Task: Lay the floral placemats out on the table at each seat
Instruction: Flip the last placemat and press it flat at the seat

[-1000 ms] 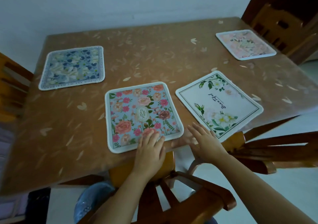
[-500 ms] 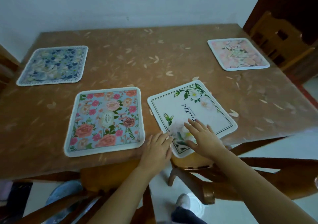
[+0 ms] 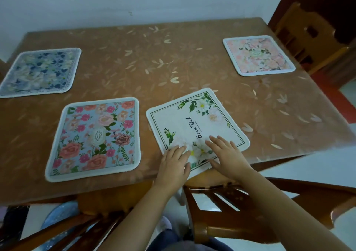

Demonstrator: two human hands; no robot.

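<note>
**A:** so what were the fingers doing, gripping anything?

**B:** nope, nothing was pinched or curled round. The fingers (image 3: 181, 152) of the left hand (image 3: 174, 164) were straight and close together, lying flat on the near-left corner of the white placemat (image 3: 194, 123). Same deal with the right hand (image 3: 227, 154): fingers spread a little, palm down on the mat's near part, just beside the "Beautiful" lettering. Both hands lay flat and touched only that mat.

**A:** and the mat itself?

**B:** it was on the table (image 3: 144, 67) at the near side, turned askew, so one corner pointed at the person and reached the front edge. Just left of it, with a small gap, the pink-rose placemat (image 3: 96, 135) lay square to the edge. The navy placemat (image 3: 40, 71) was at the far left and the pale pink placemat (image 3: 258, 55) at the far right, both well apart from the hands. A wooden chair (image 3: 240, 198) stood at the near edge below the right arm.
</note>
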